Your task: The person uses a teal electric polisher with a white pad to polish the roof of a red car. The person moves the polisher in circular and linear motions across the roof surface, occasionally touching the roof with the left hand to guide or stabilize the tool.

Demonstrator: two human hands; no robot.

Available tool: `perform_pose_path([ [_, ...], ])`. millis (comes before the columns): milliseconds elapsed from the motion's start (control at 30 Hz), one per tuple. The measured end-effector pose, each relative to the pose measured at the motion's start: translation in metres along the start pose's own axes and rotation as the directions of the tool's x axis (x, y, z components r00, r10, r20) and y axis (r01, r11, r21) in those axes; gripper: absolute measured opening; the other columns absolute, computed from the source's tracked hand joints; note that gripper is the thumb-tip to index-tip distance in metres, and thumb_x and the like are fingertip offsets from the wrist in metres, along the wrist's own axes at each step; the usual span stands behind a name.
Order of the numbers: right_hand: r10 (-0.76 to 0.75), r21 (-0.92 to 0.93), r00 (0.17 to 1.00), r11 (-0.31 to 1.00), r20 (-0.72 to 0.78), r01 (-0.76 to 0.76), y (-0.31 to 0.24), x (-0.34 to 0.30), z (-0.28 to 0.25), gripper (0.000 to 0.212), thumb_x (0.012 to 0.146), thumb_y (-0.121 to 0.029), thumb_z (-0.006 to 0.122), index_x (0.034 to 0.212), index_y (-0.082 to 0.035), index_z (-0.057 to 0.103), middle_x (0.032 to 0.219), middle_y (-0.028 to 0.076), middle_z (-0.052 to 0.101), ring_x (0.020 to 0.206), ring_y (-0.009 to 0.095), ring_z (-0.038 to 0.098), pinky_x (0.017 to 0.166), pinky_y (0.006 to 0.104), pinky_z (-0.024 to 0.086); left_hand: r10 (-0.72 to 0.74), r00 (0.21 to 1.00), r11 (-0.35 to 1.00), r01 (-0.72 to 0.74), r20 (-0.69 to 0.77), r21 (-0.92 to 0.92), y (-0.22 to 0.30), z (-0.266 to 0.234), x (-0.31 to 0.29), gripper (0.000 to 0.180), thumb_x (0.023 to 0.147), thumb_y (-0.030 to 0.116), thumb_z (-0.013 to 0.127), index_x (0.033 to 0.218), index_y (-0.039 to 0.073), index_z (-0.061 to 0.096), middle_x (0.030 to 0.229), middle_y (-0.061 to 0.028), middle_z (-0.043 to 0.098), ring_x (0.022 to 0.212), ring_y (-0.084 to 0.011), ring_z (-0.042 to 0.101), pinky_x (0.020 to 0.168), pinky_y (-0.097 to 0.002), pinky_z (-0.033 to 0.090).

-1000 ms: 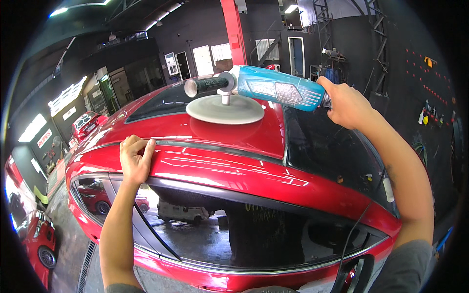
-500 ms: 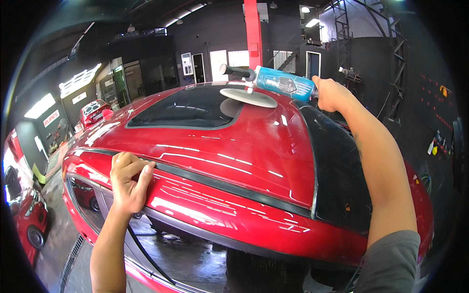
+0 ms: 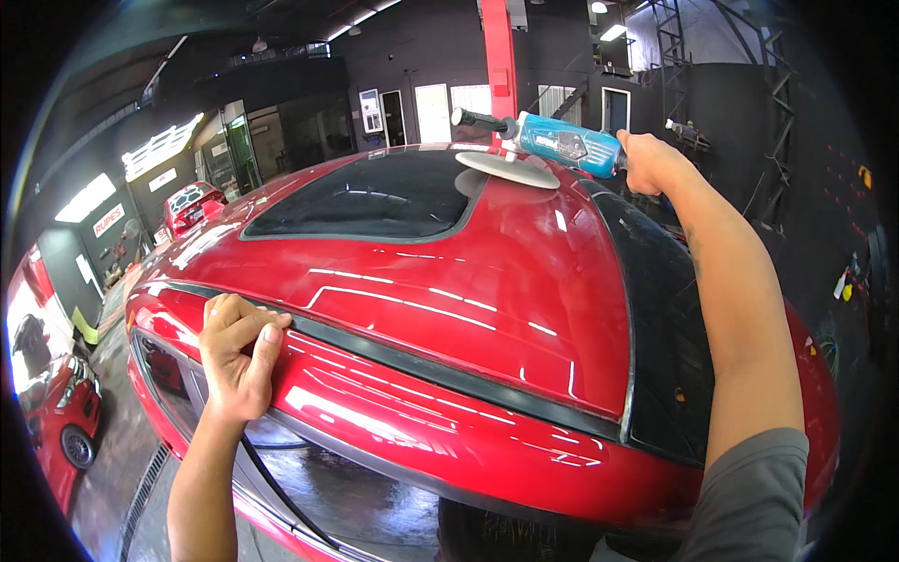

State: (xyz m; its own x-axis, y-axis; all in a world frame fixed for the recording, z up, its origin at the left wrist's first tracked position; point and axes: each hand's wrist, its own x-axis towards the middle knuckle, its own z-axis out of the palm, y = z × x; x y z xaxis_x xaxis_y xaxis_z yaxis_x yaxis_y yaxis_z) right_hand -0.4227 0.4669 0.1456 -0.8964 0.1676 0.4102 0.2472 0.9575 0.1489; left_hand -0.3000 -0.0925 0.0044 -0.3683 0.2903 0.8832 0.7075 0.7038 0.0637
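Head view: my right hand grips the blue polisher; I'd keep its pad flat on the red roof, left hand fingers curled over the roof edge.

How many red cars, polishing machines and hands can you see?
Red cars: 3, the big red car being polished, one red car behind it and one low on the left.
Polishing machines: 1, the blue polisher.
Hands: 2, the left hand and the right hand.
Total: 6
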Motion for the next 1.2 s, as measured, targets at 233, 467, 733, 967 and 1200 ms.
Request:
perform_pose_path([
  [233, -0.104, 0.061, 0.985, 0.992, -0.138, 0.114, 0.041, -0.093, -0.019, 0.054, 0.083, 0.001, 0.069, 0.135, -0.003, 0.055, 0.116, 0.033, 0.076, 0.115, 0.053, 0.072, 0.095, 0.06, 0.058, 0.02, 0.999, 1.0, -0.02, -0.03, -0.001, 0.004, -0.006, 0.004, 0.023, 0.101, 0.02, 0.073, 0.095, 0.001, 0.084, 0.08, -0.008, 0.062, 0.083, -0.0257, 0.057, 0.093, -0.0423, 0.042],
  [467, -0.065, 0.104, 0.993, 0.992, -0.098, 0.075, 0.032, -0.237, -0.063, 0.057, 0.085, 0.002, 0.07, 0.139, -0.01, 0.053, 0.11, 0.028, 0.078, 0.108, 0.051, 0.075, 0.091, 0.06, 0.059, 0.011, 0.997, 0.999, -0.008, -0.071, 0.04, -0.003, -0.008, -0.01, 0.026, 0.102, 0.021, 0.075, 0.085, 0.002, 0.079, 0.078, -0.008, 0.059, 0.081, -0.0262, 0.056, 0.09, -0.043, 0.041],
  [733, -0.009, 0.175, 0.991, 0.984, -0.134, 0.032, 0.034, -0.335, -0.07, 0.062, 0.083, -0.001, 0.078, 0.139, -0.014, 0.055, 0.101, 0.026, 0.078, 0.105, 0.05, 0.075, 0.09, 0.0589, 0.059, 0.004, 0.999, 0.998, -0.001, -0.051, 0.062, -0.014, -0.012, -0.015, 0.031, 0.104, 0.026, 0.076, 0.083, 0.002, 0.08, 0.078, -0.0076, 0.061, 0.081, -0.0261, 0.059, 0.09, -0.0429, 0.043],
  [967, 0.073, 0.162, 0.993, 0.985, -0.09, -0.058, 0.047, -0.333, -0.056, 0.061, 0.084, -0.001, 0.076, 0.14, -0.012, 0.055, 0.108, 0.029, 0.077, 0.11, 0.052, 0.074, 0.093, 0.0602, 0.059, 0.003, 0.998, 0.999, 0.0, -0.065, 0.045, -0.021, -0.014, -0.018, 0.033, 0.104, 0.027, 0.077, 0.081, 0.002, 0.079, 0.077, -0.0064, 0.062, 0.078, -0.025, 0.059, 0.089, -0.0426, 0.044],
  [1200, 0.091, 0.085, 0.992, 0.993, -0.09, -0.083, 0.07, -0.232, -0.018, 0.054, 0.087, 0.0, 0.068, 0.139, -0.005, 0.055, 0.115, 0.03, 0.077, 0.113, 0.051, 0.074, 0.095, 0.0599, 0.059, -0.008, 0.998, 1.0, 0.01, -0.058, 0.023, -0.023, -0.003, -0.012, 0.027, 0.101, 0.022, 0.077, 0.082, 0.002, 0.078, 0.077, -0.0096, 0.061, 0.08, -0.0274, 0.058, 0.088, -0.0431, 0.043],
])
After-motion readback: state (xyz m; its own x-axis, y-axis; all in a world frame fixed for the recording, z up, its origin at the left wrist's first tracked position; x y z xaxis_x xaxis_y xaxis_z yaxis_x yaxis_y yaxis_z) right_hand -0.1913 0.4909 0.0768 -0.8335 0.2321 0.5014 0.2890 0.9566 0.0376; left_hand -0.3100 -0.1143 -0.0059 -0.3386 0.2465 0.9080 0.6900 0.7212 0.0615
